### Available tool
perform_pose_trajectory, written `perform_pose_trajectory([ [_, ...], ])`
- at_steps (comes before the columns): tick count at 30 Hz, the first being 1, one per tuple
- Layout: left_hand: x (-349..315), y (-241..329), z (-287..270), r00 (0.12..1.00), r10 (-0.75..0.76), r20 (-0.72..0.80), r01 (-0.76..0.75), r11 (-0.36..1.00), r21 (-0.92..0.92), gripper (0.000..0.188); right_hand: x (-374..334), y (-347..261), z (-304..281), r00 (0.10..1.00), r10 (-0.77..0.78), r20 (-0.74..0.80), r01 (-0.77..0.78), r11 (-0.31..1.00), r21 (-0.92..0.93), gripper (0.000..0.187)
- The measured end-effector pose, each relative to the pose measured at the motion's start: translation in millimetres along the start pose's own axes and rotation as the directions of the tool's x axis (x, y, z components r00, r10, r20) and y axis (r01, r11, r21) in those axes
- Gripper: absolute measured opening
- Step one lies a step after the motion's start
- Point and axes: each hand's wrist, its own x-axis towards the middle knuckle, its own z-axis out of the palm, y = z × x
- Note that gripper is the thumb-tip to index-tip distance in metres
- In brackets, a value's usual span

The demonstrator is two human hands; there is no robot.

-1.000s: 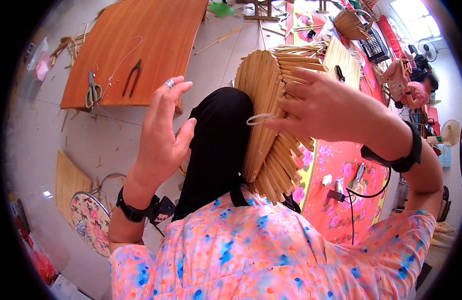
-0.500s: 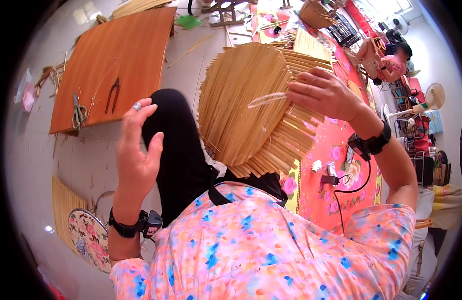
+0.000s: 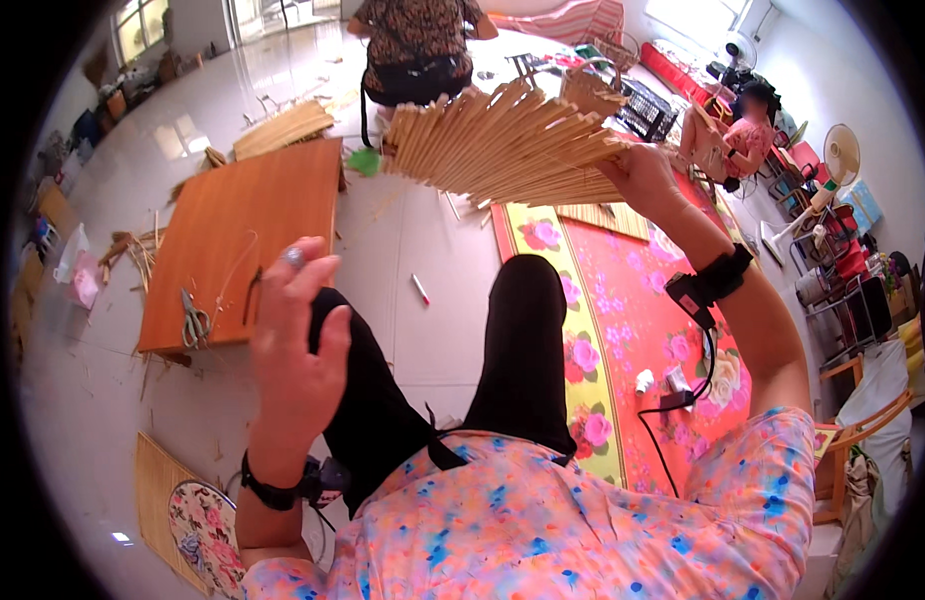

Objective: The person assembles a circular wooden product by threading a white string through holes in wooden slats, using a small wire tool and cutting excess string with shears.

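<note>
Right hand [image 3: 645, 182]: slatted panel [image 3: 513, 145] is being gripped by one end
Left hand [image 3: 299, 350]: is being held loosely wide
Scissors [image 3: 195, 322]: are being borne by wooden table [image 3: 258, 190]

The panel [image 3: 503, 150] is made of thin wooden or bamboo sticks, rather matt, with a ridged surface and rough ends. The table [image 3: 258, 215] has smooth brown wood with a soft shine. The floor tiles [image 3: 423, 345] are smooth and glossy. The trousers [image 3: 521, 345] look like matt black cloth, and the spotted shirt [image 3: 543, 515] is of thin, creased cloth. The ring [image 3: 294, 259] is shiny metal; the scissors [image 3: 194, 318] have handles which look like plastic.
</note>
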Motion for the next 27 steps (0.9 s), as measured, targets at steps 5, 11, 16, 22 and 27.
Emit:
perform_pose_trajectory([
  [5, 37.1, 1.8, 39.6, 0.987, 0.14, 0.075, -0.132, 0.986, -0.102, 0.049, 19.2, -3.8, -6.9, 0.984, 0.177, -0.026, -0.148, 0.884, 0.443, 0.03],
  [11, 37.1, -19.8, 122.4, 0.965, 0.101, 0.243, -0.042, 0.971, -0.237, 0.064, -23.0, -64.2, -7.9, 0.781, 0.321, 0.536, -0.611, 0.214, 0.762, 0.032],
  [16, -18.8, -25.9, 165.6, 0.917, 0.085, 0.388, 0.055, 0.94, -0.336, 0.066, -87.0, -78.0, 0.6, 0.564, 0.349, 0.748, -0.81, 0.059, 0.584, 0.031],
  [22, -61.8, -16.8, 169.1, 0.857, 0.096, 0.506, 0.093, 0.938, -0.335, 0.063, -108.9, -98.0, -6.9, 0.394, 0.355, 0.847, -0.918, 0.108, 0.382, 0.03],
  [27, -55.0, -18.3, 156.8, 0.886, 0.041, 0.462, 0.15, 0.917, -0.37, 0.053, -101.5, -120.4, -7.0, 0.461, 0.415, 0.785, -0.886, 0.261, 0.383, 0.029],
])
